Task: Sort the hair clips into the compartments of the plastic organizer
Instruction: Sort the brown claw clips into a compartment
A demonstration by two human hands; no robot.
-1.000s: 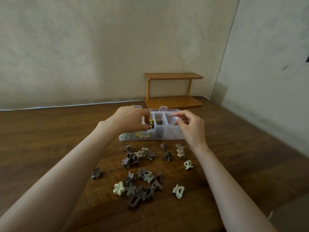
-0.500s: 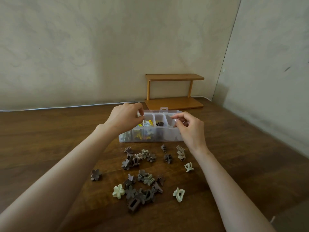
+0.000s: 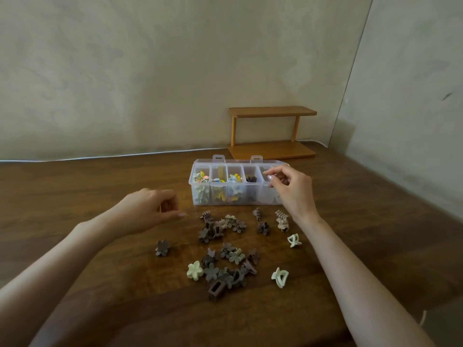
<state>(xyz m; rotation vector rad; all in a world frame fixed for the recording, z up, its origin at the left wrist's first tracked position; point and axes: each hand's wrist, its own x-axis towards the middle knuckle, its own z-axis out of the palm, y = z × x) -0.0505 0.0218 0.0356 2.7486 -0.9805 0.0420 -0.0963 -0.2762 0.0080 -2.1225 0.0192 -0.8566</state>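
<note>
A clear plastic organizer (image 3: 260, 197) stands open on the wooden table (image 3: 75, 196); colourful clips fill its three left compartments and dark brown clips (image 3: 251, 179) lie in the fourth. Loose brown and beige hair clips (image 3: 220, 226) lie in front of it, with a second pile (image 3: 225, 271) nearer me. A cream flower clip (image 3: 195, 270), a lone brown flower clip (image 3: 162, 247) and two pale green clips (image 3: 280, 277) lie around them. My left hand (image 3: 147, 209) rests loosely curled and empty, left of the piles. My right hand (image 3: 293, 189) hovers over the rightmost compartment, thumb and forefinger together; whether they pinch anything is unclear.
A small two-tier wooden shelf (image 3: 271, 131) stands against the back wall behind the organizer. A white cable (image 3: 100, 157) runs along the wall's base. Another wall closes off the right side, and the table's right edge slants toward me.
My left hand has left the organizer's middle compartments and dropped down-left to the table beside the loose clips. My right hand has stayed at the organizer's right end.
</note>
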